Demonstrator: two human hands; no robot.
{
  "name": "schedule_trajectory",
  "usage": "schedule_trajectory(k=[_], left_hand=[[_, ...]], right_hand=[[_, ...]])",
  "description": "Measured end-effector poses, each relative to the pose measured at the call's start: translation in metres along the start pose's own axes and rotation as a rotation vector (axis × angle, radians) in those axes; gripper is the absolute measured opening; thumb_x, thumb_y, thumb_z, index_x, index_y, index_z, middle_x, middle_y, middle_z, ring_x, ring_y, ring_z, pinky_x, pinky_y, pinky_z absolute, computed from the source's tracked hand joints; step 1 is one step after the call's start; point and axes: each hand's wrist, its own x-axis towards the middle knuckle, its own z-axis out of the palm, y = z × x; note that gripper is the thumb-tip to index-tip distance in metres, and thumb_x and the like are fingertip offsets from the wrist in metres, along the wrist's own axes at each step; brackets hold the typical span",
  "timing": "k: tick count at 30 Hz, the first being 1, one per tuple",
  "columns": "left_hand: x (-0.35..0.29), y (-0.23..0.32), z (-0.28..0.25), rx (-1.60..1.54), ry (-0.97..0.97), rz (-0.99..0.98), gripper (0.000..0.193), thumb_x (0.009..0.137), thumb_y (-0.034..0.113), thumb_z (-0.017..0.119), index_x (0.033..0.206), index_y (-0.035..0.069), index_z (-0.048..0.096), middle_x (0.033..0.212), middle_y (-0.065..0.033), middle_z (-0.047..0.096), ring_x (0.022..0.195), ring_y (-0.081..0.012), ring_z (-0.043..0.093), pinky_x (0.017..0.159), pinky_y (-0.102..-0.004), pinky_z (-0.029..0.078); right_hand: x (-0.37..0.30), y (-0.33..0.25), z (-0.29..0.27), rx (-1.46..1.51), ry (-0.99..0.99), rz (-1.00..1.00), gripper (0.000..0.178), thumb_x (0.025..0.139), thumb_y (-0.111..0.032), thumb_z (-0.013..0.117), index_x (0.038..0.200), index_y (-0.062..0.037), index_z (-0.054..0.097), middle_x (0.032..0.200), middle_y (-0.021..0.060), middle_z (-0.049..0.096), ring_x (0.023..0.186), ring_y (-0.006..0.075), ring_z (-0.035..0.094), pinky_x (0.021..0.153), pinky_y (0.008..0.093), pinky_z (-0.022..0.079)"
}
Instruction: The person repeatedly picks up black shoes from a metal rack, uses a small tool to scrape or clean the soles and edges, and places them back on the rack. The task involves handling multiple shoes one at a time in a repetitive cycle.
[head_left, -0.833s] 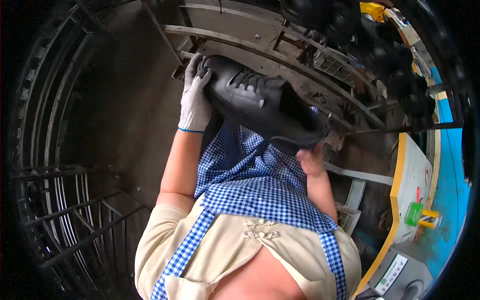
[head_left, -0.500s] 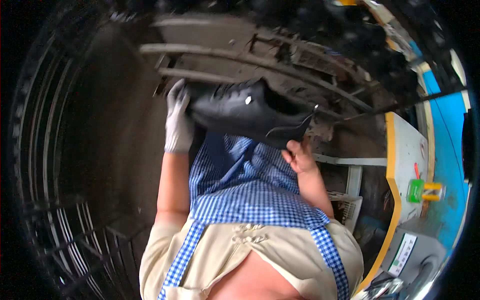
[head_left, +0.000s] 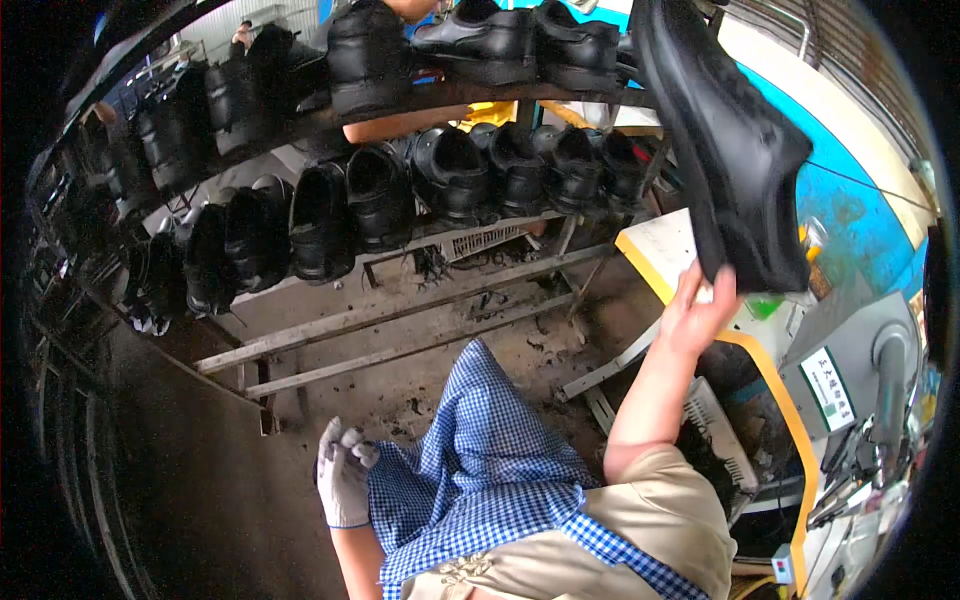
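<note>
A black shoe (head_left: 728, 140) is raised at the upper right, toe up and heel down. My bare right hand (head_left: 700, 312) grips it by the heel end, fingers closed against its lower edge. White-gloved, my left hand (head_left: 345, 468) hangs low beside the blue checked apron (head_left: 480, 430). Its fingers are loosely bent and somewhat apart, with nothing visible in them. Ahead, more black shoes stand in two rows on a rack, one of them a shoe (head_left: 455, 172) in the lower row. The raised shoe overlaps the right end of the upper row.
The dark shoe rack (head_left: 270, 130) curves across the front, with bare metal rails (head_left: 400, 318) below. At the right stand a yellow-edged white worktable (head_left: 655, 250) and a grey machine (head_left: 835, 370). A pale crate (head_left: 715, 430) sits under the table. Another person's forearm (head_left: 405, 126) shows behind the rack.
My left hand has let go of the shoe and dropped lower. The right hand has lifted the shoe up and right, turning it toe up. The view now takes in the shoe rack.
</note>
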Motion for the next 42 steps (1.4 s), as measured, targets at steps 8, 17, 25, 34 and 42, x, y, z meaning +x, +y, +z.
schedule_trajectory(k=[8, 17, 25, 34, 42], left_hand=[[-0.016, -0.008, -0.002, 0.024, 0.084, -0.092, 0.039, 0.091, 0.01, 0.061, 0.128, 0.004, 0.049, 0.097, -0.0086, 0.059, 0.081, -0.0171, 0.056, 0.066, -0.0308, 0.047], [-0.019, -0.015, -0.023, -0.021, 0.153, -0.057, 0.039, 0.092, 0.012, 0.06, 0.128, 0.003, 0.05, 0.097, -0.0107, 0.062, 0.081, -0.0179, 0.057, 0.068, -0.0311, 0.049], [-0.025, -0.015, -0.027, -0.002, 0.146, -0.073, 0.031, 0.093, 0.012, 0.059, 0.122, 0.003, 0.055, 0.097, -0.0106, 0.063, 0.078, -0.0179, 0.059, 0.066, -0.0308, 0.05], [-0.026, -0.022, -0.004, 0.05, 0.165, -0.157, 0.027, 0.093, 0.009, 0.058, 0.119, 0.006, 0.057, 0.096, -0.0081, 0.065, 0.08, -0.0184, 0.062, 0.071, -0.0355, 0.054], [-0.024, -0.025, -0.001, 0.007, 0.137, -0.234, 0.024, 0.094, 0.014, 0.058, 0.117, 0.005, 0.058, 0.095, -0.0074, 0.063, 0.078, -0.0182, 0.058, 0.066, -0.0351, 0.048]], right_hand=[[0.13, 0.074, 0.099, -0.276, -0.243, -0.086, 0.065, 0.076, -0.016, 0.081, 0.125, -0.006, 0.04, 0.08, 0.0013, 0.058, 0.047, 0.0058, 0.045, 0.038, 0.0206, 0.032], [0.162, 0.137, 0.112, -0.523, -0.307, 0.056, 0.072, 0.082, -0.041, 0.075, 0.131, -0.0019, 0.04, 0.083, 0.0065, 0.067, 0.068, 0.0139, 0.059, 0.069, 0.0293, 0.046], [0.091, 0.124, 0.139, -0.966, -0.407, -0.315, 0.104, 0.065, -0.054, 0.082, 0.143, -0.003, 0.036, 0.124, 0.0229, 0.057, 0.111, 0.0368, 0.06, 0.096, 0.0403, 0.045], [0.105, 0.125, 0.127, -0.6, -0.368, -0.274, 0.088, 0.07, -0.039, 0.085, 0.134, 0.0048, 0.041, 0.123, 0.0222, 0.058, 0.111, 0.0268, 0.058, 0.096, 0.0351, 0.045], [-0.016, 0.008, 0.042, 0.04, -0.047, -0.48, 0.072, 0.079, -0.04, 0.053, 0.135, 0.0045, 0.045, 0.136, 0.0174, 0.048, 0.126, 0.0315, 0.045, 0.108, 0.0445, 0.034]])
